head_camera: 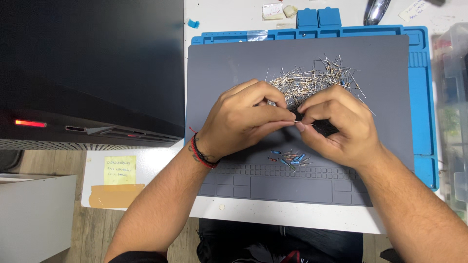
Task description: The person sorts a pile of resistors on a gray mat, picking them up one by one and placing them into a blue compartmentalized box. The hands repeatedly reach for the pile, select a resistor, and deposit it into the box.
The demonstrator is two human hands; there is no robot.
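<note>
Pinched between thumb and forefinger of both hands is one small resistor with thin bare wire leads (298, 122), held just above the grey silicone work mat (224, 68). Left hand (243, 119) is closed on one lead; right hand (336, 124) is closed on the other end, and the body of the part is mostly hidden between the fingertips.

Behind the hands, a loose heap of tan resistors with tangled leads (314, 78) is seen on the mat. Nearer the person, a small cluster of blue resistors (290, 158) lies just beside the mat's moulded compartments. The mat rests on a blue tray with ribbed edges (421, 97). A black box-shaped device with a red light (92, 73) stands at left, and a yellow sticky note (120, 170) is stuck to the white table.

Judgement: the part is very light; its leads are thin and easily bent, springy only slightly. It is best taken by the leads close to the body, with light pressure. Slipping is likely if only a wire tip is gripped.
</note>
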